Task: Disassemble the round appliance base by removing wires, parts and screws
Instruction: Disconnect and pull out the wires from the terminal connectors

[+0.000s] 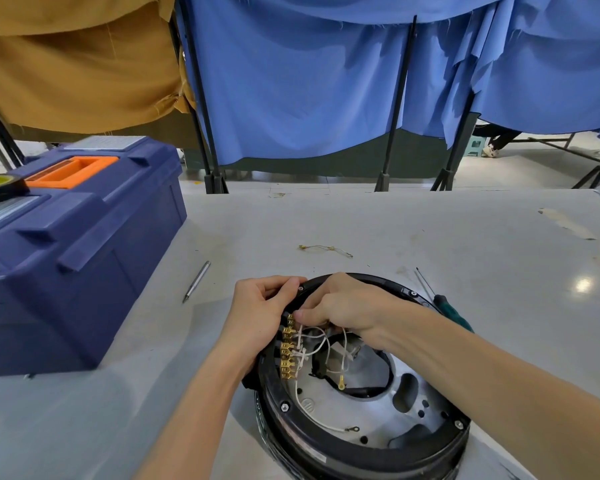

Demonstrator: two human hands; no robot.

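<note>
On the grey worktop (pixel 395 223), close to the person, lies the round appliance base (pixel 357 455), open side up, with white wires (pixel 312 341) looping inside. The left hand (pixel 257 313) grips the base's left rim, fingers curled over it. The right hand (pixel 343 306) pinches what seems to be the topmost of the brass terminals (pixel 287 355). A green-handled screwdriver (pixel 447 306) lies just beside the base on the right.

Bottom rim of base (pixel 361 455) cut off; screwdriver (pixel 444 303) handle partly behind right forearm (pixel 465 358).
</note>
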